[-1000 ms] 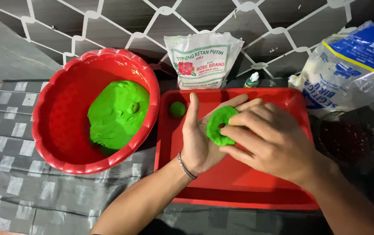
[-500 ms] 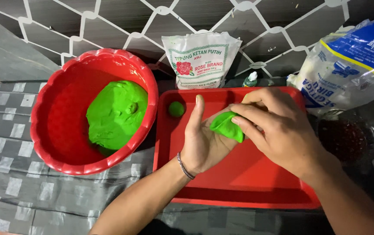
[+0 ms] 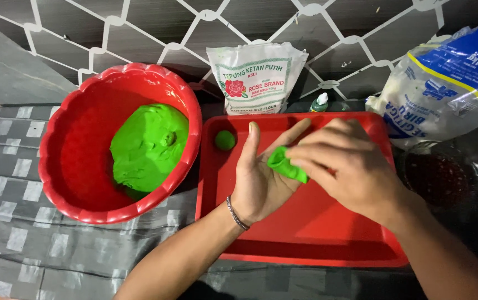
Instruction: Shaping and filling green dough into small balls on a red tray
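Observation:
My left hand (image 3: 258, 180) lies palm up over the red tray (image 3: 305, 233), a bracelet on its wrist. A small piece of green dough (image 3: 284, 164) rests on its palm. My right hand (image 3: 344, 166) covers the piece from the right, its fingers pinching and folding it. A small green dough ball (image 3: 225, 140) sits at the tray's far left corner. The big lump of green dough (image 3: 147, 145) fills the right half of the red scalloped bowl (image 3: 72, 183) to the left.
A white flour bag (image 3: 255, 78) stands behind the tray. A clear and blue sack (image 3: 450, 89) leans at the right. A small green-capped bottle (image 3: 319, 103) stands between them. A dark jar (image 3: 439, 178) is right of the tray. Grey checked cloth (image 3: 5, 222) covers the table.
The dough piece has gone from a flat round disc on my left palm to a folded, pinched shape. My right fingers have shifted across it to the right.

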